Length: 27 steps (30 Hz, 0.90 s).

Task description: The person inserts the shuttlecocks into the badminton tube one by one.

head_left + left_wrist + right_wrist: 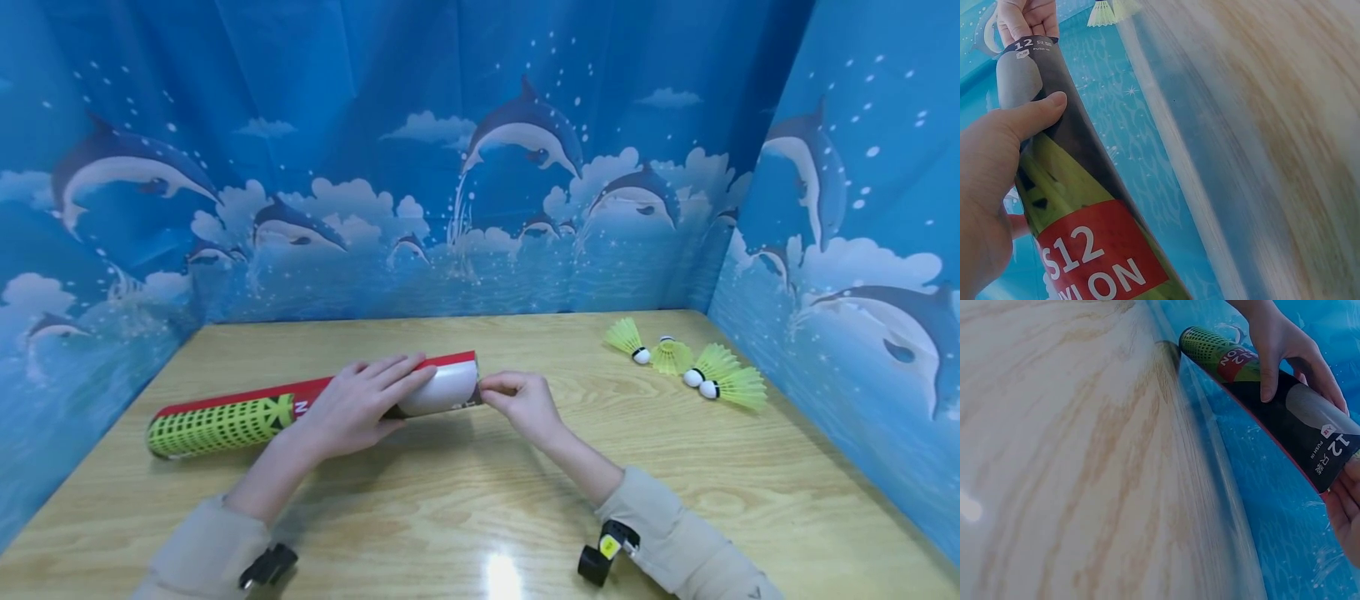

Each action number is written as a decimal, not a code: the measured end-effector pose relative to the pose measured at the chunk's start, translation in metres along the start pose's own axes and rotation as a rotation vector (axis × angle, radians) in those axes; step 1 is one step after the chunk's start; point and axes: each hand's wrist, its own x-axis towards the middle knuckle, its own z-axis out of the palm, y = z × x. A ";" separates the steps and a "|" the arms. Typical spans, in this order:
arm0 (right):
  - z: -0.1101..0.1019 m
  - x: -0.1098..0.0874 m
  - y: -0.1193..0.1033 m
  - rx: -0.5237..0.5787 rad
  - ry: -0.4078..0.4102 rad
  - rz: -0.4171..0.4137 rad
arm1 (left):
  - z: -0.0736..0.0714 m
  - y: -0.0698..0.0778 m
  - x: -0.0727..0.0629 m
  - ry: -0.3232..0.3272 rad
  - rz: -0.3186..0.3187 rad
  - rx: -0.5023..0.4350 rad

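Note:
A badminton shuttlecock tube (450, 387) in red, white, black and green slants across the left half of the table, its right end raised. My left hand (356, 408) grips it around the middle, thumb on the near side, as the left wrist view shows with the thumb (1041, 115) across the black part. At the tube's right end is my right hand (525, 408), thumb and forefinger drawn together at the rim. Its fingers (1341, 506) curl at the mouth in the right wrist view. What lies between the fingertips is hidden; a bit of yellow shows there.
Several yellow shuttlecocks with white heads (723, 387) lie in a group at the back right of the wooden table (450, 517). A blue dolphin-print curtain (360, 167) stands behind the table and along both sides.

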 end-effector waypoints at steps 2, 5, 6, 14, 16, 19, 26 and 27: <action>0.000 0.000 -0.001 0.014 0.005 0.027 | 0.000 0.000 0.000 -0.004 -0.004 -0.002; 0.000 0.000 -0.002 0.024 0.007 0.054 | -0.001 0.000 0.000 -0.009 -0.010 -0.004; -0.001 0.000 -0.002 0.030 0.005 0.062 | -0.002 0.000 0.000 -0.012 -0.012 -0.002; -0.015 0.002 0.001 0.036 0.001 0.096 | -0.002 0.000 0.001 -0.026 -0.022 -0.006; -0.021 0.002 0.001 0.030 -0.012 0.102 | -0.002 0.000 0.001 -0.028 -0.020 -0.005; -0.031 0.002 0.002 0.015 -0.029 0.115 | -0.001 0.000 0.001 -0.029 -0.017 -0.005; -0.061 -0.001 0.006 -0.013 -0.071 0.125 | 0.000 0.000 0.001 -0.051 -0.019 -0.020; -0.066 -0.001 0.007 -0.018 -0.077 0.131 | 0.000 -0.001 0.001 -0.053 -0.017 -0.021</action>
